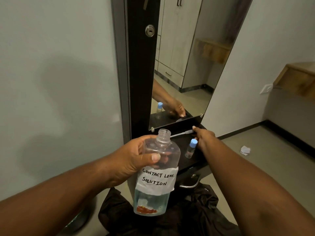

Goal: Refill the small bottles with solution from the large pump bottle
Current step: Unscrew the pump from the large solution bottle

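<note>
While the left hand (131,157) grips the large bottle (156,174) near its shoulder, thumb across the front and fingers (163,157) wrapped round the back, the bottle hangs upright and nearest the camera, in front of the black counter (194,160). Its neck is uncapped, a white paper label reading "CONTACT LENS SOLUTION" is taped round its middle, and pale blue liquid fills only the part below the label. Below the bottle lies dark cloth (170,218).

Just beyond and to the right of the bottle, a small bottle (191,149) with a blue cap stands upright on the counter. The right hand (202,136) reaches past that small bottle, touching or nearly touching its cap, and its fingertips pinch a thin clear pump tube (181,133) that lies across the counter behind the large bottle's neck.

Farther back from the large bottle, a tall mirror (187,57) rises from the counter's rear edge and reflects the right hand and the small bottle. A round lock (150,30) sits in the dark panel left of the mirror.
</note>
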